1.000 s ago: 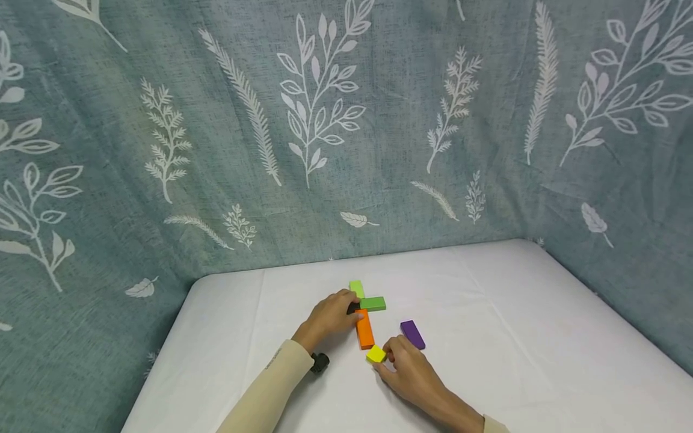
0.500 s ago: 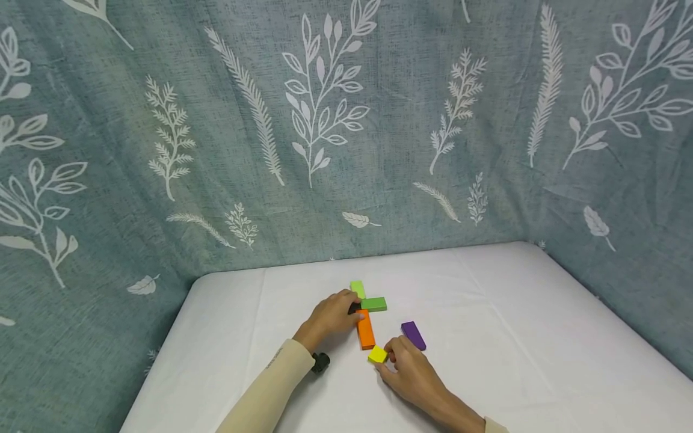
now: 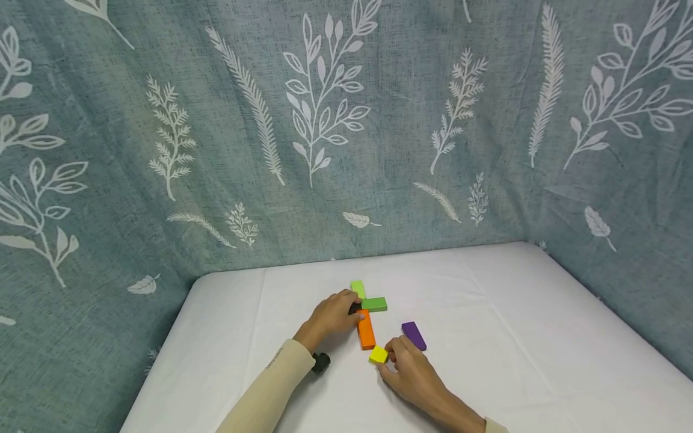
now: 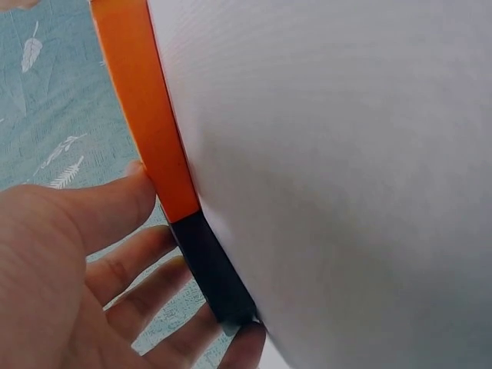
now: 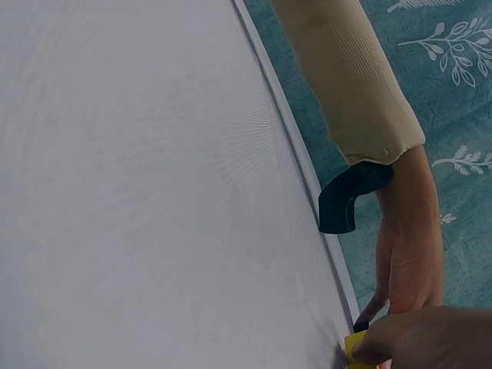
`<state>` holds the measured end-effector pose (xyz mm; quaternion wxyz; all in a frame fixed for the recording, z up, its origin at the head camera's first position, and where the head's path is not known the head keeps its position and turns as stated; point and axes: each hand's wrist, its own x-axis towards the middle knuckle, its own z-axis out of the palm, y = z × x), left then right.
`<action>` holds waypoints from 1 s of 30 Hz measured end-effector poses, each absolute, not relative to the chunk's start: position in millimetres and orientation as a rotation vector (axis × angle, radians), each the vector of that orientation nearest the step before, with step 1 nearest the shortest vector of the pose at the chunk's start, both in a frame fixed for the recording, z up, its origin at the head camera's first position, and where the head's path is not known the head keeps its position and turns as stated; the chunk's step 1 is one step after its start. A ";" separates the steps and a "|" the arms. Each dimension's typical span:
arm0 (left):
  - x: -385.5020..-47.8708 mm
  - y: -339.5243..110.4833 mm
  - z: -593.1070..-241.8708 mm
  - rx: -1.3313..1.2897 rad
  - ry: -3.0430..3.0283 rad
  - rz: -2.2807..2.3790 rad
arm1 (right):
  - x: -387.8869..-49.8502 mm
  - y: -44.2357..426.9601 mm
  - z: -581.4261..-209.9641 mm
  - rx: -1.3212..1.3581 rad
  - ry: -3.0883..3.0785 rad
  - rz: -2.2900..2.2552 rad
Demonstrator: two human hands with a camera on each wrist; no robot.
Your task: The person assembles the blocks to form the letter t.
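My left hand (image 3: pixel 330 314) holds a black block (image 3: pixel 354 308). In the left wrist view its thumb touches the orange block (image 4: pixel 150 115), while the fingers curl along the black block (image 4: pixel 211 269) and one fingertip meets its far end. The two blocks lie end to end. A green block (image 3: pixel 373 304) lies crosswise at the black one, with a light green block (image 3: pixel 357 289) behind it, partly covered by the fingers. My right hand (image 3: pixel 411 371) pinches a yellow block (image 3: pixel 378 355) between thumb and fingers, close to the near end of the orange block.
Just beyond my right hand a purple block (image 3: pixel 414 335) lies by itself. All of this is on a white-covered table (image 3: pixel 487 373). A green-grey curtain with leaf prints (image 3: pixel 390 198) hangs behind the far edge. A black wrist mount (image 3: pixel 321 362) sits by the left sleeve.
The whole head view has shifted very slightly. Both hands and the blocks keep practically the same places, the yellow block staying pinched throughout.
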<state>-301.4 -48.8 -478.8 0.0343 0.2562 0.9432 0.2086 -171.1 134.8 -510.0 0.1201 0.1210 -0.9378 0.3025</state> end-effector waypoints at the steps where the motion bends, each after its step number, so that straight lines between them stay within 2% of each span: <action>1: -301.5 -48.5 -478.6 0.790 2.902 0.645 | -171.1 134.9 -510.0 0.352 -2.741 0.887; 18: -303.8 -48.5 -481.0 0.775 2.901 0.621 | -171.0 135.8 -508.7 0.326 -2.775 0.907; 30: -304.2 -48.0 -480.5 0.773 2.897 0.600 | -178.2 153.3 -481.4 0.235 -2.765 1.017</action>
